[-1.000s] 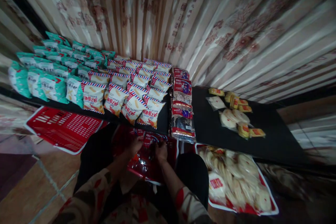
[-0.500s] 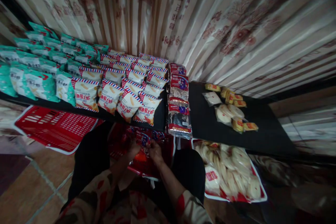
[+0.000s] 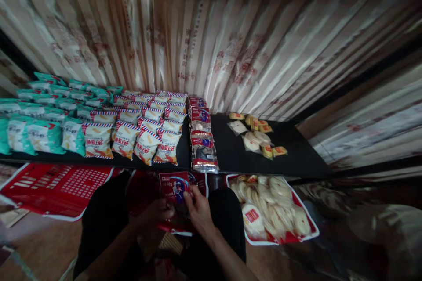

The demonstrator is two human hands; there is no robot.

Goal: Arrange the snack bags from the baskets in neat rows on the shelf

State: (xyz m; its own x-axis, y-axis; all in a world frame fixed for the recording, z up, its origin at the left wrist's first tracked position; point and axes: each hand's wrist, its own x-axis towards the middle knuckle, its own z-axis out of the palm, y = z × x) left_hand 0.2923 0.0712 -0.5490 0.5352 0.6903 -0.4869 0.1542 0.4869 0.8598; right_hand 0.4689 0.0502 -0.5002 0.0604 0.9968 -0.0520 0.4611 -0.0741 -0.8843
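Observation:
A red packet (image 3: 173, 186) with a blue design is held up between my knees, over a red basket (image 3: 141, 184). My right hand (image 3: 198, 210) is closed on the packet's right side, thumb across its front. Lower on the other side, my left hand (image 3: 158, 211) has its fingers curled at the packet's bottom left edge; shadow hides part of that grip. Just beyond, on the black shelf (image 3: 227, 164), lies a column of similar red packets (image 3: 200, 116), some showing dark backs.
Left on the shelf stand rows of white snack bags (image 3: 98, 140) and green snack bags (image 3: 46, 136). Farther right lie yellow packs (image 3: 279, 151) and round wrapped flatbreads (image 3: 252, 141). Below are a tilted red basket (image 3: 66, 189) and another basket (image 3: 314, 228) full of flatbreads. A pleated curtain (image 3: 211, 30) hangs behind.
Both hands have raised a red packet out of the basket, closer to me, with its front now plainly visible. The head view has shifted, so the shelf appears lower and more to the left.

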